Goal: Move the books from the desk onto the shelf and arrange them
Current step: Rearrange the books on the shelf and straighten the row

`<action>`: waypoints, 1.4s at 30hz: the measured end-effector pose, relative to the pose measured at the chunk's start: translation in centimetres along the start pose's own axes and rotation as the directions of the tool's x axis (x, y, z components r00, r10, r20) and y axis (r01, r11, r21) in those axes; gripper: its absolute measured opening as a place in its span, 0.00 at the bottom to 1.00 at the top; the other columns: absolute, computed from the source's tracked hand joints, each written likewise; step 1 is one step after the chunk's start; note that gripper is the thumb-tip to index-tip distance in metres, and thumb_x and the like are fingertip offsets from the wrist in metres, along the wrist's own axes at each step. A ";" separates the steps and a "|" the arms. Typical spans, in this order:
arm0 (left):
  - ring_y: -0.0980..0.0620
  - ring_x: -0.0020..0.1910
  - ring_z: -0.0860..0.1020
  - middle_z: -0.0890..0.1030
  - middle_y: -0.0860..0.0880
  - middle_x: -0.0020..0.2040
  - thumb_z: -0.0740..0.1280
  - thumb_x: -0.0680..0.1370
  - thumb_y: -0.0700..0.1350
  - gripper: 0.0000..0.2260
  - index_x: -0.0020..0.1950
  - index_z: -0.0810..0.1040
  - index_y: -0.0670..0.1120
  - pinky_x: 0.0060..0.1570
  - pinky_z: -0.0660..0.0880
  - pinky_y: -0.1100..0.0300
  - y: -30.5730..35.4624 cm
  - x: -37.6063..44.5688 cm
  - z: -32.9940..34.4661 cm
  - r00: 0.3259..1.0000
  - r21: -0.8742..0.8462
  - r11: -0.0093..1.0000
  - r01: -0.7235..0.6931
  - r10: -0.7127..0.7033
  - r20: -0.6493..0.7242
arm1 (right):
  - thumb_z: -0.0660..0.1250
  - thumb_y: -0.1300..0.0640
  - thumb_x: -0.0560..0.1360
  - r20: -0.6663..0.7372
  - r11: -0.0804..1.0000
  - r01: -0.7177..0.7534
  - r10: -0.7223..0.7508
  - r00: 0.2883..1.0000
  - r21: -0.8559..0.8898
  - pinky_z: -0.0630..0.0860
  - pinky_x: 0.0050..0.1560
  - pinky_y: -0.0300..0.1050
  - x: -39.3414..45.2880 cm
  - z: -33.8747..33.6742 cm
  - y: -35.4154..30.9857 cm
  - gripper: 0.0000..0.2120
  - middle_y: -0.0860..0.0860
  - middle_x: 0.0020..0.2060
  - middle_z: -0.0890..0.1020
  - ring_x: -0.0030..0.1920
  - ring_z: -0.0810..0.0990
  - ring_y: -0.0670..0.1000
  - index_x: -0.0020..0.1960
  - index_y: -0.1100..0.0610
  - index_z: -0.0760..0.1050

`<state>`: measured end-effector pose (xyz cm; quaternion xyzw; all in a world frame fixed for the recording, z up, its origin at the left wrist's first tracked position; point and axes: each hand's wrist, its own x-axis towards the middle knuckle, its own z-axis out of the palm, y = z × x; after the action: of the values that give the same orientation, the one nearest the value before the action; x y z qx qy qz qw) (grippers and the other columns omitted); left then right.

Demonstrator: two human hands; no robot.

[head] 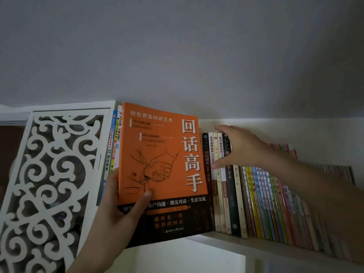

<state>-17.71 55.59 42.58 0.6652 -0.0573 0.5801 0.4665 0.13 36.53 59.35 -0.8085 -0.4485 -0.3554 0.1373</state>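
An orange and black paperback (163, 166) stands upright at the front of the white shelf (226, 238), its cover facing me. My left hand (116, 209) grips its lower left corner, thumb across the cover. Behind it lean a few workbooks (114, 142) against the shelf's left side. To its right stands a row of upright books (222, 186). My right hand (242, 146) reaches over the top of that row, fingers on the spines' upper ends and thumb lower on the spines.
A white fretwork panel (49, 184) closes the shelf's left side. Many thin colourful books (275, 205) fill the shelf toward the right. Above is a plain grey wall (177, 46). A lower white board (197, 255) sits under the shelf.
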 end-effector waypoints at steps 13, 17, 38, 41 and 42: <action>0.62 0.53 0.80 0.80 0.64 0.54 0.69 0.72 0.49 0.24 0.66 0.67 0.54 0.45 0.80 0.63 -0.6 0.1 2.0 0.997 0.188 0.980 -0.071 0.071 0.009 | 0.73 0.31 0.63 0.013 0.987 0.092 -0.091 0.996 -0.132 0.70 0.65 0.62 1.9 -0.1 -0.4 0.41 0.46 0.65 0.76 0.65 0.74 0.52 0.70 0.44 0.66; 0.64 0.54 0.79 0.79 0.65 0.54 0.69 0.74 0.46 0.23 0.67 0.66 0.54 0.49 0.78 0.61 -0.3 0.1 2.1 0.996 0.210 0.974 -0.084 0.087 -0.007 | 0.68 0.28 0.65 -0.018 0.984 0.095 -0.099 0.995 -0.153 0.71 0.63 0.61 1.6 0.0 -0.2 0.38 0.44 0.64 0.78 0.62 0.76 0.51 0.69 0.42 0.67; 0.45 0.51 0.84 0.84 0.51 0.54 0.81 0.58 0.58 0.36 0.62 0.71 0.57 0.42 0.82 0.50 0.6 2.6 1.4 0.974 -0.117 0.975 0.188 -0.170 0.149 | 0.72 0.36 0.66 -0.134 0.996 0.089 -0.086 0.987 0.018 0.78 0.52 0.54 0.8 1.0 1.4 0.28 0.45 0.53 0.79 0.53 0.77 0.50 0.61 0.43 0.68; 0.42 0.49 0.84 0.85 0.47 0.53 0.83 0.53 0.56 0.39 0.61 0.73 0.58 0.41 0.82 0.48 0.7 3.7 0.6 0.949 -0.113 0.953 0.280 -0.257 0.186 | 0.72 0.35 0.66 -0.138 0.996 0.082 -0.079 0.987 0.018 0.77 0.51 0.52 0.7 0.9 1.5 0.30 0.45 0.55 0.79 0.54 0.77 0.50 0.63 0.42 0.68; 0.42 0.50 0.84 0.85 0.47 0.53 0.82 0.59 0.51 0.34 0.62 0.72 0.57 0.42 0.82 0.47 0.8 3.9 0.6 0.953 -0.095 0.959 0.267 -0.247 0.178 | 0.71 0.35 0.66 -0.149 0.997 0.082 -0.079 0.986 0.010 0.76 0.51 0.51 0.7 1.0 1.5 0.30 0.45 0.55 0.79 0.55 0.77 0.50 0.64 0.43 0.68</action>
<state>-16.54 56.55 46.31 0.6837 -0.0427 0.4532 0.5704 2.06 36.65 59.26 -0.7598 -0.4721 -0.4164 0.1624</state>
